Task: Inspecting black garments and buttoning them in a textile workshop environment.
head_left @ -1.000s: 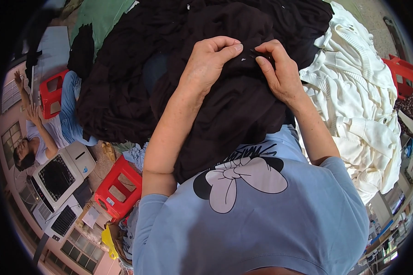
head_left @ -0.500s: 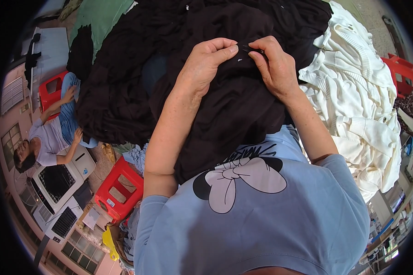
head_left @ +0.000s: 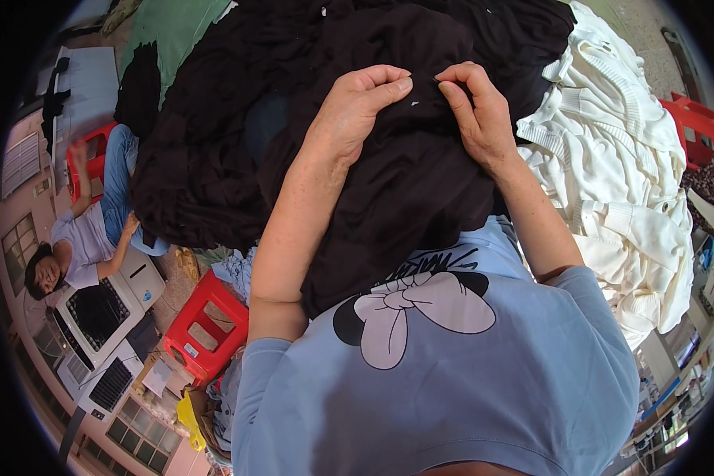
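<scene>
Dark, near-black cloth lies bunched over my lap and spreads away in a heap. Above it, my left hand is closed, thumb pressed to forefinger at the tips. My right hand faces it a short way off, thumb and forefinger also brought together around a tiny dark bit. Whatever either pinch holds is too small to name. Just below the gap between the fingertips, a small white speck rests on the cloth.
Cream knitted garments are piled at my right. On the left stand a red plastic stool, a white-framed machine and a seated person. Another red stool is at far right; green cloth lies far left.
My right hand has drawn slightly right, its thumb and forefinger closing together and the gap to my left hand widening. The seated person's arm has moved and is blurred.
</scene>
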`<state>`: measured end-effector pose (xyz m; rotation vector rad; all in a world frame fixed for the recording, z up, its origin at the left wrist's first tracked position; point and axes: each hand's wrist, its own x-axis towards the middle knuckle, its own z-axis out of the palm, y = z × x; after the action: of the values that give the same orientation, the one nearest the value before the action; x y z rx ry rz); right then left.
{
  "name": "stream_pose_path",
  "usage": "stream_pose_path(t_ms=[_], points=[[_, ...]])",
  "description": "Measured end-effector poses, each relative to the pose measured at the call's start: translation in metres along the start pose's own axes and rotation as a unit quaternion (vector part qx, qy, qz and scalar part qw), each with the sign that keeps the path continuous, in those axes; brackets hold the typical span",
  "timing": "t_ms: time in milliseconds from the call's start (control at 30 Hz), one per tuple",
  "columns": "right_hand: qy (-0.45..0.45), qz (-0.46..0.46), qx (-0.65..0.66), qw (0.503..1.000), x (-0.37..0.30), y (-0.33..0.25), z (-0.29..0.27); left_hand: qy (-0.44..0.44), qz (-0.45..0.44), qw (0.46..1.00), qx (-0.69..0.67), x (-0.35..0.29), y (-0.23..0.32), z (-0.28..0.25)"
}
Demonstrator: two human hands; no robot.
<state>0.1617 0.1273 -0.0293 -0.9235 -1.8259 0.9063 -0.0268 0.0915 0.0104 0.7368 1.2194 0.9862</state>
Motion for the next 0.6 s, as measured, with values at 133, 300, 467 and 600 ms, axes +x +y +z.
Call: stream_pose_path(t_ms=[133,300,467,600], points=[[-0.024,-0.002,-0.012,1.000,0.0002,-0.0038,-0.0026,-0.006,-0.001,1.000,-0.006,0.0004,-0.0007,-0.0016],[-0.031,-0.016,-0.041,0.999,0.0032,-0.0053,-0.0033,-0.004,0.004,1.000,0.008,0.0006,-0.0006,-0.0002],[-0.036,-0.038,-0.063,0.997,0.0044,-0.0047,-0.0050,0.001,0.005,1.000,0.014,0.0012,-0.0024,-0.0008],[-0.022,-0.025,-0.022,0.999,0.0010,0.0013,-0.0046,-0.002,0.006,1.000,0.014,0.0010,-0.0024,-0.0008]])
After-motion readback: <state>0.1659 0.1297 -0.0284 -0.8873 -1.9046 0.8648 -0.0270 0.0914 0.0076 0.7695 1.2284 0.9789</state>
